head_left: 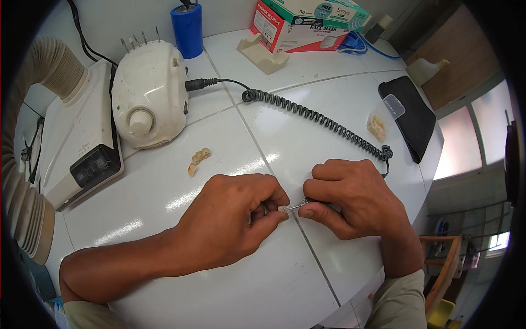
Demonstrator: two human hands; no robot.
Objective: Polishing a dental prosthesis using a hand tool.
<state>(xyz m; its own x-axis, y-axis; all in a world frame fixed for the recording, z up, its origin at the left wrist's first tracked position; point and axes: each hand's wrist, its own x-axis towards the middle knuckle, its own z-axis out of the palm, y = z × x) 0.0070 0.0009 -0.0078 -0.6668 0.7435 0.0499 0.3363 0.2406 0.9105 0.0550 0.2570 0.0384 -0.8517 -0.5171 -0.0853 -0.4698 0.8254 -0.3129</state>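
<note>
Between thumb and fingertips, my left hand (230, 216) pinches a small off-white tooth-like piece (282, 209), apparently a dental crown; most of it is hidden by the fingers. Closed round a rotary handpiece, my right hand (356, 200) covers nearly all of its body. Only the handpiece's metal tip (299, 205) shows, its thin bur reaching left to the crown, at or very near its surface. Beyond my left hand, a joined row of tooth-coloured crowns (201, 155) lies on the white tiled table (230, 290), with a smaller yellowish piece (192, 170) beside it.
A coiled black cord (312, 115) runs from the white control unit (150, 88) towards my right hand. At left stand a white machine (82, 131) and a ribbed hose (24, 197). Further back are a blue cylinder (187, 33), stacked boxes (298, 33), and a black pouch (408, 115).
</note>
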